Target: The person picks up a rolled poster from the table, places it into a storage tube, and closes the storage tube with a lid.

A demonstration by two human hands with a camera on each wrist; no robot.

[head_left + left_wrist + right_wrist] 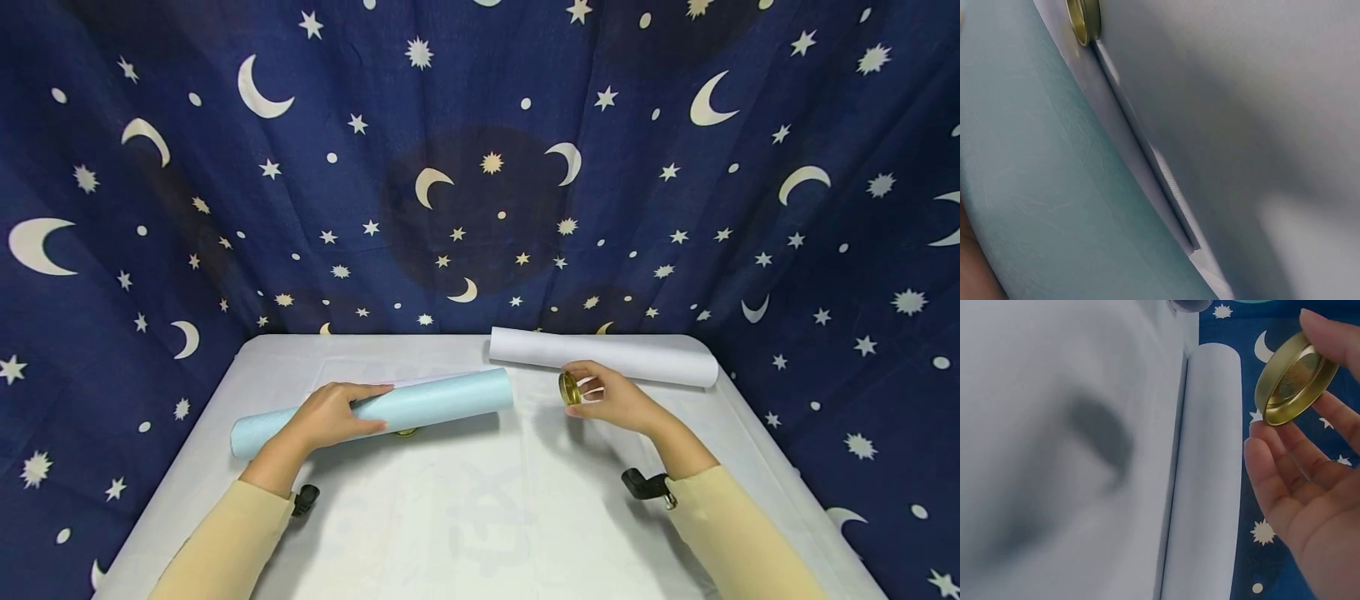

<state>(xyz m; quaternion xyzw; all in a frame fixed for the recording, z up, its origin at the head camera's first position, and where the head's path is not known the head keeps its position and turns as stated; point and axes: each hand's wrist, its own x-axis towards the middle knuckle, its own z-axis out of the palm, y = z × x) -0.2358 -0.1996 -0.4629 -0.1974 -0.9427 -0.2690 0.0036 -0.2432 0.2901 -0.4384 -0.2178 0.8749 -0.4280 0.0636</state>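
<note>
My left hand [330, 417] grips a light blue roll [442, 401] from above, thumb on the near side and fingers over the top. The roll lies slanted across the left part of the table. A second gold round piece [1088, 22] shows at the roll's near side in the left wrist view, mostly hidden by the roll in the head view. In the air on the right, my right hand [611, 398] pinches a shallow gold metal lid [1294, 378] by its rim between thumb and fingers, its hollow side facing the palm.
Behind my right hand, a white roll [600, 354] lies along the back of the white table [420, 517]. A dark blue curtain [495, 192] with moons and stars hangs around the back and sides. Black wrist mounts [643, 483] sit at both cuffs.
</note>
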